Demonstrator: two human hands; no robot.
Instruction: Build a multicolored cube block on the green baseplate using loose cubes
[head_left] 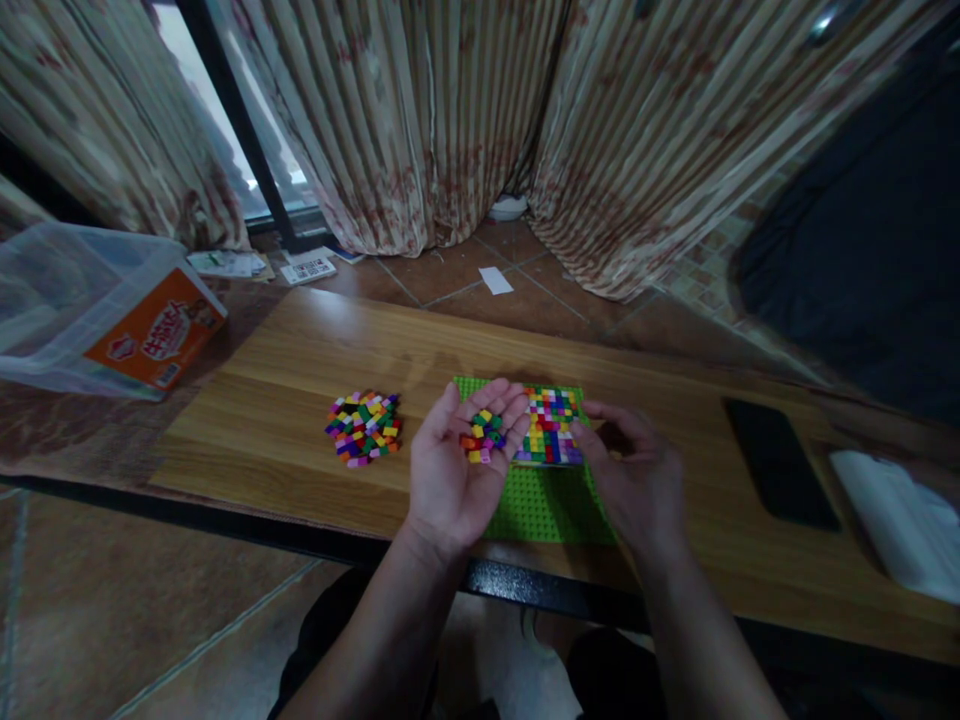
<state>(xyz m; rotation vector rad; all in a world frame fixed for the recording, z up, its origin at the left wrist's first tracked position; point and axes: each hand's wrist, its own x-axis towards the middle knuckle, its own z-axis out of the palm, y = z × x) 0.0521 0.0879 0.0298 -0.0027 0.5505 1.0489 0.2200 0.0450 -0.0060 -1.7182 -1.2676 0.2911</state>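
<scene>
My left hand (450, 475) lies palm up with its fingers slightly cupped, holding a small heap of loose toy bricks (484, 437) in several colours. Behind its fingertips, a block of multicoloured bricks (551, 425) is set on the green baseplate (551, 505). At the right edge of that block, my right hand (641, 470) has its thumb and forefinger drawn close together. Whatever lies between those fingertips is too small to make out. Part of the baseplate and of the brick block is hidden behind my hands.
A pile of loose bricks (365, 430) sits left on the wooden table (277, 400). To the right lie a dark phone-like slab (780, 460) and a white packet (896, 520). A clear plastic bin (97, 310) stands far left. Curtains (420, 120) hang beyond the table.
</scene>
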